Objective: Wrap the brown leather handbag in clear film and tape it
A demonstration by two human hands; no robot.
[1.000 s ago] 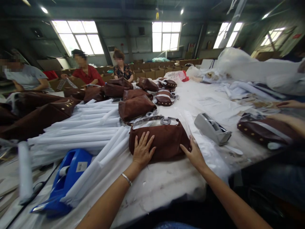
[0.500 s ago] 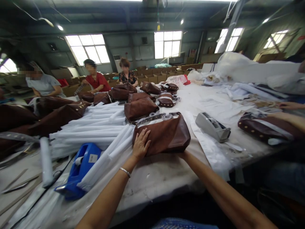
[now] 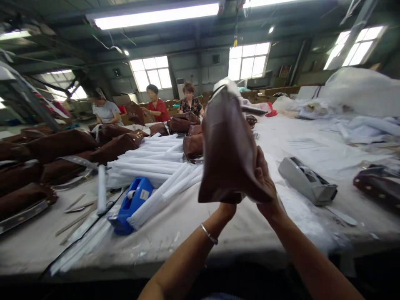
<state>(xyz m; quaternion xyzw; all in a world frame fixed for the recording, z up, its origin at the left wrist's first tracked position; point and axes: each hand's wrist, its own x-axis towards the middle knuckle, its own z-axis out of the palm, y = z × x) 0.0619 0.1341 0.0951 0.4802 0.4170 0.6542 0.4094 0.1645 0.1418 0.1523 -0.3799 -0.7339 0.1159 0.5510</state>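
Observation:
Raised above the table in front of me is a brown leather handbag [image 3: 228, 154], turned end-on so its side panel faces me. My right hand [image 3: 265, 183] grips its right side, with the fingers wrapped against the leather. Under the bag's bottom edge is my left hand [image 3: 228, 207], its fingers hidden behind the bag and a silver bangle on that wrist. A whitish piece shows at the bag's top, blurred. To the right stands a grey tape dispenser [image 3: 308, 181], and to the left a blue tape dispenser [image 3: 133, 204].
White paper rolls [image 3: 146, 162] are piled left of the bag. More brown bags [image 3: 62, 146] fill the table's left side, and a studded bag [image 3: 378, 185] lies at the right. Several co-workers [image 3: 159, 106] sit across the table. Plastic wrapping [image 3: 359, 98] is heaped at the back right.
The handbag has been lifted off the table and turned end-on. My left hand has gone from its front face to beneath it, and my right hand now shows at its side. The view has shifted left.

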